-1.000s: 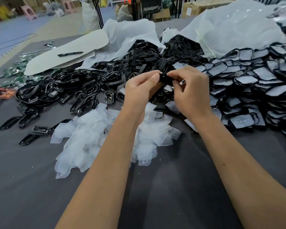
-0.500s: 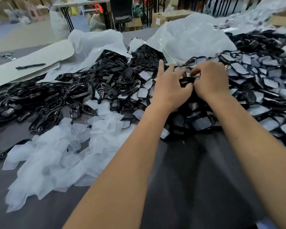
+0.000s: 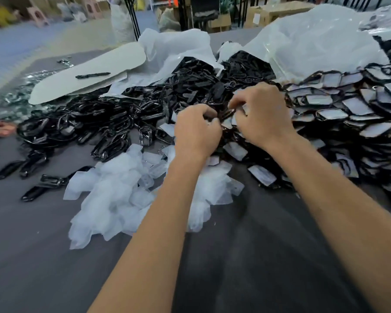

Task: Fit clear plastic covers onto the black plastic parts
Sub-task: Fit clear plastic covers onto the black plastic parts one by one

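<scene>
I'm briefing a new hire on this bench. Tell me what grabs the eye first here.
Both hands, the left hand and the right hand, work with curled fingers at the middle of the table, over a wide heap of black parts. A pile of clear covers lies near the left forearm, and finished covered parts stack up on the right.

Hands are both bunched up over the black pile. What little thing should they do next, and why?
Probably press the cover down onto the black part. Both the left hand and right hand curl their fingers round something small between them, though blur hides it. The heap of covered parts lies just to the right for dropping it afterwards.
</scene>
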Available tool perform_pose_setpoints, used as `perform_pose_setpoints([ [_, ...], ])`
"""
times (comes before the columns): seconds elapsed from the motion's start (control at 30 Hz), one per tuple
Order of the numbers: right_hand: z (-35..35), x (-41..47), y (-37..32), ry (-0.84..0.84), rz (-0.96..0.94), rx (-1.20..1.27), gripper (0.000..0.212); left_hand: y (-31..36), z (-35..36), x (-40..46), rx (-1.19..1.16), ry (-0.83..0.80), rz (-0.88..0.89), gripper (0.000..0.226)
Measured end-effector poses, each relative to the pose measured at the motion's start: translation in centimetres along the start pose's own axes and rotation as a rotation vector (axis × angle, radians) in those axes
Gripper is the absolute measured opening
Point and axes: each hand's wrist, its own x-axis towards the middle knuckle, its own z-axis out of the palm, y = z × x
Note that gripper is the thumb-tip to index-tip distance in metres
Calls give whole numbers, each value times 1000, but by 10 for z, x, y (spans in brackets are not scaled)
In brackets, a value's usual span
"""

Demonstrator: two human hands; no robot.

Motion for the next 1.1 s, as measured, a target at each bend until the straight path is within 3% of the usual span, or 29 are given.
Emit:
perform_pose_setpoints([
  [0.2, 56, 1, -77, -253, -163, 123, 31, -74, -63, -13, 127, 224, -233, 27],
  [0.3, 70, 5, -104, -311, -190, 185, 31, -97, -82, -14, 174, 135, -226, 26],
  [0.4, 73, 12, -115, -488, -206, 252, 28, -115, -90, -9, 244, 15, -217, 23],
  [0.5, 78, 16, -119, -632, -255, 161, 12, -126, -89, -8, 268, 39, -231, 15],
  [0.67, 82, 16, -121, -637, -253, 14, 29, -127, -85, 1, 263, 128, -320, 19],
  [0.9, 80, 9, -132, -696, -179, 13, 19, -124, -82, -1, 118, 158, -250, 29],
  [0.97, 78, 7, -133, -710, -180, -6, 21, -122, -83, -2, 96, 230, -217, 31],
  [1.1, 74, 2, -134, -717, -191, 16, 19, -114, -86, -2, -114, 421, -134, 14],
])
